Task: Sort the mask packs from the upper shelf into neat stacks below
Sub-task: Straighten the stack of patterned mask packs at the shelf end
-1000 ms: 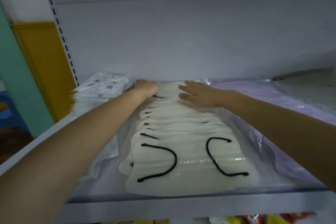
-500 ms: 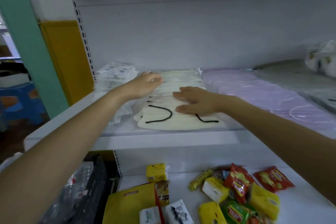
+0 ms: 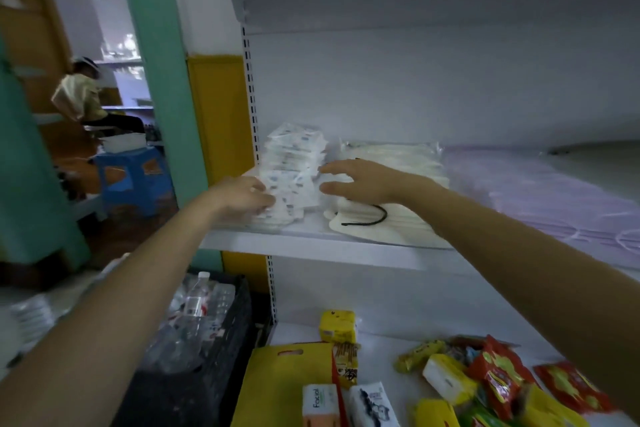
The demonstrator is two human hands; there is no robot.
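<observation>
The left hand lay against the lower left side of a stack of small white mask packs with blue print. Its fingers were bent and touched the packs, but it could not be told whether they had closed on any of them. The right hand was spread wide and held nothing, with the thumb apart from the fingers. Its fingertips pointed left and sat just beside the right edge of the same stack; contact could not be made out.

The stack leaned unevenly at the left end of the upper shelf, near the perforated upright. Under the right wrist lay a clear bag of cream masks, and a black ear loop showed at its front. Beside it to the right lay a bag of lilac masks, and further right a grey pack.

On the lower shelf sat a yellow tissue pack, a yellow bag with a cut-out handle, a tissue pack marked "Facial" and a loose heap of red snack packets.

Left of the shelving stood a dark crate of water bottles and a green pillar with a yellow panel beside it. Beyond them were a blue stool and a seated person.
</observation>
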